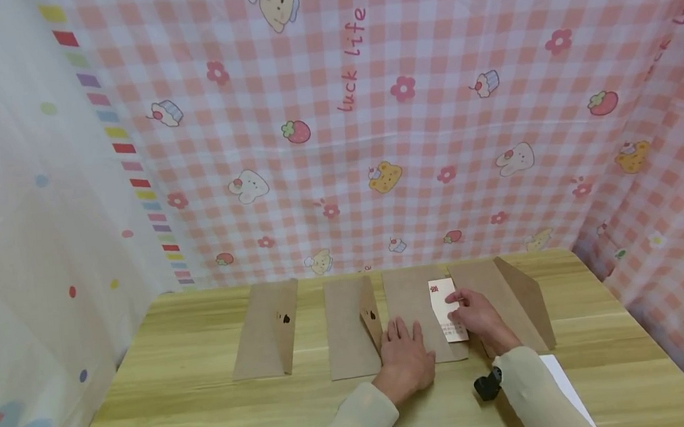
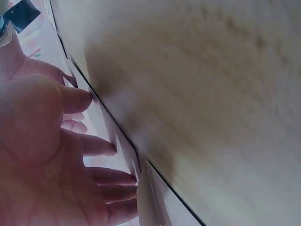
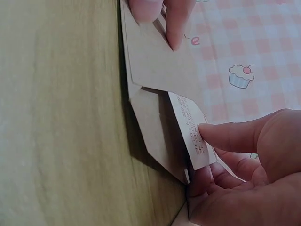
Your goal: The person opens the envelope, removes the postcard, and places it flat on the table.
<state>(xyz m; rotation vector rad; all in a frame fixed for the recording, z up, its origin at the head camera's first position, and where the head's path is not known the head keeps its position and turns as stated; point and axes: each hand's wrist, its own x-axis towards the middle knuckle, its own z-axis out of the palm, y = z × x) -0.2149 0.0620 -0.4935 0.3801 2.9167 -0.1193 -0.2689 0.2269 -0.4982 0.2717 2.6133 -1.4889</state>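
My right hand (image 1: pixel 477 313) pinches a cream card (image 1: pixel 443 299) with red print between thumb and fingers. The card lies along the right edge of a brown paper envelope (image 1: pixel 406 296). In the right wrist view the printed card (image 3: pixel 188 125) slips partly under the front of the envelope (image 3: pixel 157 61), whose pointed flap (image 3: pixel 153 127) is folded out. The part inside the envelope is hidden. My left hand (image 1: pixel 405 358) rests on the lower left of that same envelope with its fingers spread. The left wrist view shows the left hand (image 2: pixel 66 150) with fingertips against the paper.
To the left lie two more brown envelopes, one at far left (image 1: pixel 261 336) and one nearer (image 1: pixel 346 335), each with a dark mark on its flap. Another envelope (image 1: pixel 482 282) with its flap out lies right. White paper (image 1: pixel 567 387) shows beside the right sleeve on the wooden table (image 1: pixel 183 417).
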